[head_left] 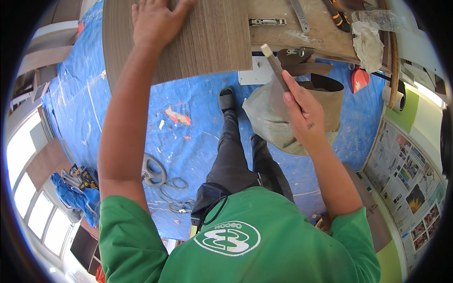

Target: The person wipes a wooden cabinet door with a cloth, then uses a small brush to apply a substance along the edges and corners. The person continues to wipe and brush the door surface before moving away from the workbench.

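Note:
My left hand (pixel 158 21) lies flat with fingers spread on a brown wood-grain panel (pixel 212 42), which rests on the workbench and overhangs its near side. In my right hand (pixel 304 111) is a slim, flat grey-brown bar with a pale end (pixel 275 66), pointing up and left toward the bench. I cannot make out exactly what kind of tool or strip it is. The bar is held off the panel, in front of the bench edge. Beyond it on the bench lie a small metal fitting (pixel 267 22) and a flat metal strip (pixel 300 16).
On the bench (pixel 321 45) are an orange-and-black hand tool (pixel 337 16), a clear plastic bottle (pixel 377 20) and a crumpled white cloth or paper (pixel 368 47). A large pale bag (pixel 269 115) stands below my right hand. Blue tarp (pixel 184 144) covers the floor, with a cable (pixel 174 203) on it.

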{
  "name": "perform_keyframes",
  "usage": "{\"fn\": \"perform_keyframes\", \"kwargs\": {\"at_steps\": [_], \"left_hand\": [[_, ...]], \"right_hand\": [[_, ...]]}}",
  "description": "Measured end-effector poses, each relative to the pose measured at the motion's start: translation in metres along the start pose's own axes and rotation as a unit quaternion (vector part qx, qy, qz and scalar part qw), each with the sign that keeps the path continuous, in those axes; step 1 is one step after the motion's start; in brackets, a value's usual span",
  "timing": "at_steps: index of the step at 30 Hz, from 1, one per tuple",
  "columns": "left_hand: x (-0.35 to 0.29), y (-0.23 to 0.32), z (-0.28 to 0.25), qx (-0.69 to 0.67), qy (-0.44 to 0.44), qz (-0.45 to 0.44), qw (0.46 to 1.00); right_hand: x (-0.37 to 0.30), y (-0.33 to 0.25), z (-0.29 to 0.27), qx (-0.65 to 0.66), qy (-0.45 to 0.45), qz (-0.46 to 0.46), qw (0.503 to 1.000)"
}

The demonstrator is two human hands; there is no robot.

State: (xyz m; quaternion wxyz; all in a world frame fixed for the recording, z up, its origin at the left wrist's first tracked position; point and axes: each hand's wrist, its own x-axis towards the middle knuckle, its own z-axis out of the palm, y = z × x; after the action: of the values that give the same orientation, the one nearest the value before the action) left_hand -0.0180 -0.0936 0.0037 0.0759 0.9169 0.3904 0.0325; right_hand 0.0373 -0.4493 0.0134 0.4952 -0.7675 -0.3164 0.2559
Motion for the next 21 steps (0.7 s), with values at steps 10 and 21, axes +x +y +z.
{"fn": "perform_keyframes", "kwargs": {"at_steps": [10, 21], "left_hand": [[0.010, -0.005, 0.021, -0.002, 0.082, 0.003, 0.997], [0.006, -0.011, 0.023, 0.026, 0.108, -0.009, 0.994]], "right_hand": [[0.027, 0.025, 0.014, -0.059, -0.028, -0.073, 0.995], [0.066, -0.002, 0.016, -0.091, -0.085, -0.052, 0.991]]}}
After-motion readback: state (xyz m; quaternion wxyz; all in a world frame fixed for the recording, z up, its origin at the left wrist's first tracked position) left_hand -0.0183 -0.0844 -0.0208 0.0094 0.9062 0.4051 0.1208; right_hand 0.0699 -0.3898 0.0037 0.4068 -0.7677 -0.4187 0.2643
